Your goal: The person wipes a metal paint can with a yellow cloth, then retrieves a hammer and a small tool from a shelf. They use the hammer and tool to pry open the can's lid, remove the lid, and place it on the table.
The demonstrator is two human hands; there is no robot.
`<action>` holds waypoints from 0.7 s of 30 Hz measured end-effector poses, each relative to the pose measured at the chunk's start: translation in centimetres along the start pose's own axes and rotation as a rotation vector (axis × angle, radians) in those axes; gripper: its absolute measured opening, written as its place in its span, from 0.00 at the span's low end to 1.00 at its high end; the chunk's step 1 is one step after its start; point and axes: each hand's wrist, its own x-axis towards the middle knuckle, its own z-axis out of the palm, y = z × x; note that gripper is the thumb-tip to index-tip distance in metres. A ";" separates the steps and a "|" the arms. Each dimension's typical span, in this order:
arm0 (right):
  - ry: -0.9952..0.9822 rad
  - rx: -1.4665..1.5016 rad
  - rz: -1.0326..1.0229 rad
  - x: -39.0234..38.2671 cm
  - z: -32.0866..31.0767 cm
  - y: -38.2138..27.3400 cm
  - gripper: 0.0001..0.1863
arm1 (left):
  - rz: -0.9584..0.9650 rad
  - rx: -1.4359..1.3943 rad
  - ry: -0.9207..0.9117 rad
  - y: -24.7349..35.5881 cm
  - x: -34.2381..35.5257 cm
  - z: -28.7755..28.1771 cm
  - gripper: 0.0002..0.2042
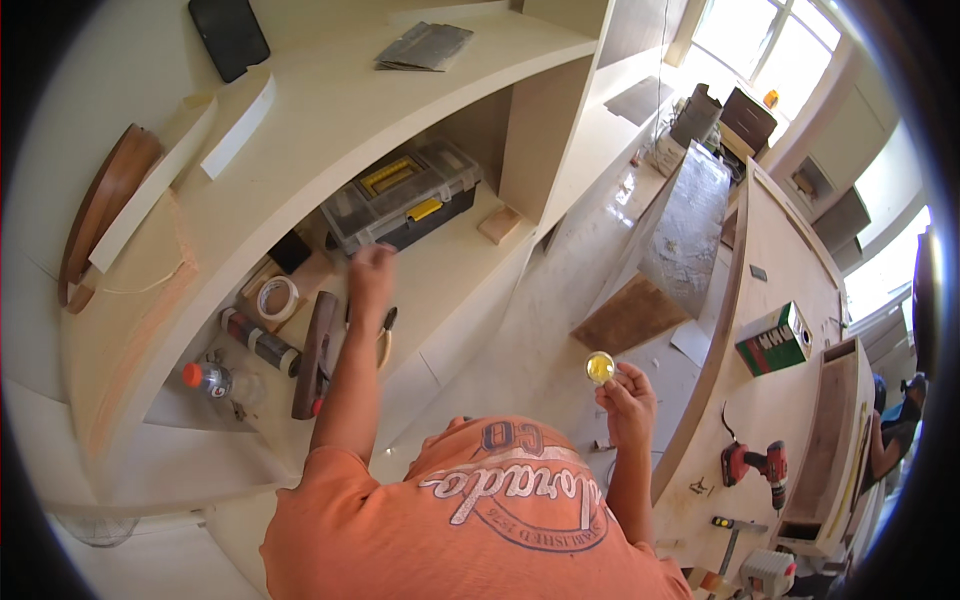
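Observation:
My right hand [630,402] pinches a small round yellow disc with a pale rim [600,368] above the floor; its exact kind is unclear. Reaching into the cabinet's lower shelf, my left hand [373,264] has its fingers curled at the near corner of a grey toolbox [405,195]. The toolbox has a clear lid and a yellow latch, and its lid is down. What the left fingers hold, if anything, is hidden. Beside my left forearm lie a roll of tape [277,298], a dark tube [260,340], a long brown piece [316,355] and a clear bottle with an orange cap [215,378].
A curved cream shelf [330,130] overhangs the toolbox. To the right, a wooden workbench panel [720,350] carries a green can [775,342], a red drill [770,465] and a hammer [735,540]. A board-like bench [680,230] stands on the floor. Another person's arm [890,440] shows far right.

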 end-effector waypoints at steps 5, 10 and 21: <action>-0.131 0.000 0.030 1.6 1.7 0.1 0.15 | -0.143 0.350 0.398 -6.3 6.5 -3.3 0.32; -0.131 -0.015 0.032 2.8 1.8 0.7 0.15 | -0.112 0.214 0.289 -3.6 4.3 0.3 0.37; -0.308 -0.050 0.035 4.3 5.8 0.9 0.14 | -0.124 0.016 0.141 -3.8 -2.9 -3.7 0.19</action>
